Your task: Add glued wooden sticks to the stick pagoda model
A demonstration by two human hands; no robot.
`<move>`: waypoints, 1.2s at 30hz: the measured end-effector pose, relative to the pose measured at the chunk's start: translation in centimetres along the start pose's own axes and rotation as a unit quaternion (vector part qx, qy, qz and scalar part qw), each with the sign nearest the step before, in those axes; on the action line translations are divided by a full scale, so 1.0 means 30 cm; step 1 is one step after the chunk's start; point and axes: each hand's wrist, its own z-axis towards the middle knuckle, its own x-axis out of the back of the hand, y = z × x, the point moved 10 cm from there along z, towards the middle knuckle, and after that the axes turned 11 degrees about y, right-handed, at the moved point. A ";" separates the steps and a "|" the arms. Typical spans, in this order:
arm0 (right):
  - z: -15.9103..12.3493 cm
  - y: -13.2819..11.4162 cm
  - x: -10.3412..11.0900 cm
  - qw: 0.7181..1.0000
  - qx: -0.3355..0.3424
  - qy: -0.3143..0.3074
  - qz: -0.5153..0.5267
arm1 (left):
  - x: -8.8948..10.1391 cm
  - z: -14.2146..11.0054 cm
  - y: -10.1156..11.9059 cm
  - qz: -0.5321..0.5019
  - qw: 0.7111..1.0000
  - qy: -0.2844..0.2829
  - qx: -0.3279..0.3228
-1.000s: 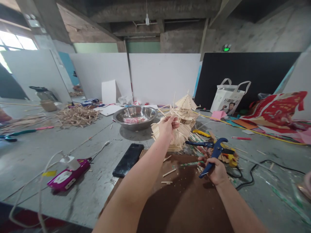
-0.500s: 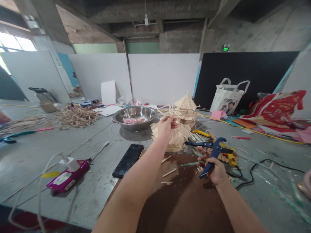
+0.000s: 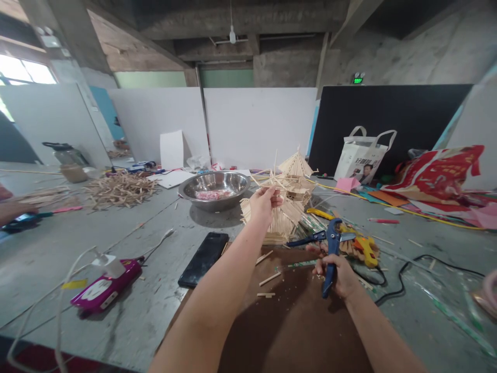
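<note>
My left hand point(image 3: 264, 203) is raised over the table, its fingers pinched on a star-shaped cluster of thin wooden sticks point(image 3: 276, 178). Just behind it stands a wooden stick model building point(image 3: 289, 204) with a pointed roof. My right hand point(image 3: 338, 274) is lower and to the right, closed round the handle of a blue cutter point(image 3: 330, 247) with its jaws spread toward the model. Below both hands lies a brown board point(image 3: 295, 326) with short stick offcuts on it.
A steel bowl point(image 3: 215, 190) sits behind the model. A black phone point(image 3: 204, 252) and a purple device with a white charger point(image 3: 103, 285) lie left. A yellow glue gun point(image 3: 363, 247) and black cable point(image 3: 411, 272) lie right. A stick pile point(image 3: 120, 187) is far left.
My right hand has turned the blue cutter more upright and shifted it slightly left. My left hand stays on the stick cluster. A person's hand has come in at the left edge.
</note>
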 end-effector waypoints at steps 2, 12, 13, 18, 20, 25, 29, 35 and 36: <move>-0.005 0.001 -0.010 1.000 0.002 -0.005 -0.021 | 0.000 0.000 -0.001 -0.005 1.000 0.000 0.002; -0.021 0.063 -0.023 0.994 -0.071 -0.035 -0.081 | -0.004 0.006 -0.006 -0.031 0.999 -0.021 0.010; -0.022 0.069 -0.025 0.993 -0.078 -0.040 -0.084 | -0.007 0.005 -0.006 -0.031 0.999 -0.026 0.010; -0.021 0.099 -0.032 0.987 -0.111 -0.056 -0.103 | -0.014 0.005 -0.006 -0.028 0.999 -0.041 0.017; -0.018 0.111 -0.022 0.985 -0.122 -0.045 -0.114 | -0.011 0.007 -0.006 -0.027 0.999 -0.038 0.018; -0.012 0.147 0.004 0.976 -0.157 -0.023 -0.152 | -0.007 0.013 -0.009 -0.034 0.998 -0.042 0.021; -0.010 0.180 0.040 0.953 -0.183 0.012 -0.240 | -0.006 0.014 -0.012 -0.047 0.997 -0.048 0.024; 0.003 0.174 0.105 0.864 -0.127 0.054 -0.484 | -0.001 0.013 -0.021 -0.054 0.997 -0.049 0.034; 0.008 0.160 0.107 0.844 -0.099 0.053 -0.525 | -0.001 0.013 -0.022 -0.055 0.997 -0.051 0.035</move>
